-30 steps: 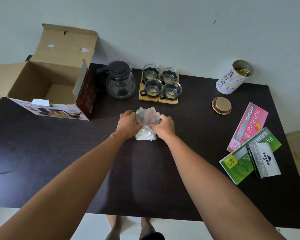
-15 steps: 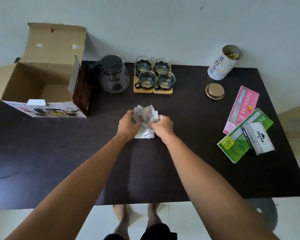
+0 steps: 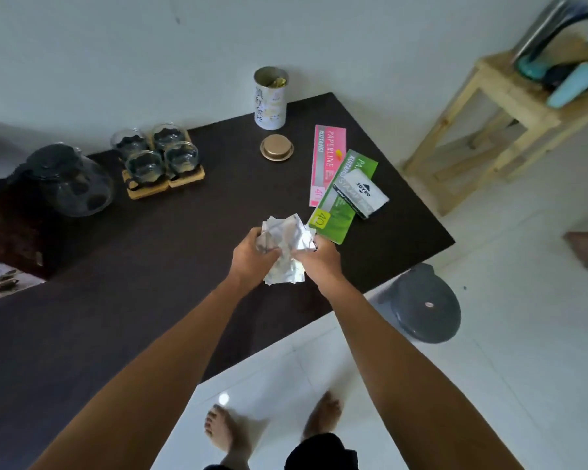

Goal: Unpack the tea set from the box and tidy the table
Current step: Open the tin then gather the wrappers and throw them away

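Observation:
Both of my hands grip a crumpled bundle of clear plastic wrapping [image 3: 287, 244] above the dark table [image 3: 143, 266]. My left hand [image 3: 253, 257] holds its left side and my right hand [image 3: 316, 257] its right side. A glass teapot [image 3: 67, 179] with a black lid stands at the far left. Beside it, several glass cups [image 3: 157, 152] sit on wooden coasters [image 3: 148, 189]. Only a dark corner of the cardboard box [image 3: 11, 242] shows at the left edge.
A white tea tin [image 3: 270, 98] stands open at the back with its gold lid [image 3: 276, 148] lying in front. Pink and green paper packs [image 3: 333, 184] and a stamp pad box [image 3: 362, 193] lie at the right. A grey bin [image 3: 425, 303] and wooden stool [image 3: 482, 106] stand on the floor.
The view has swung to the right, so the box has slid almost out of sight. My hands have carried the plastic wrapping rightward, close to the green paper pack.

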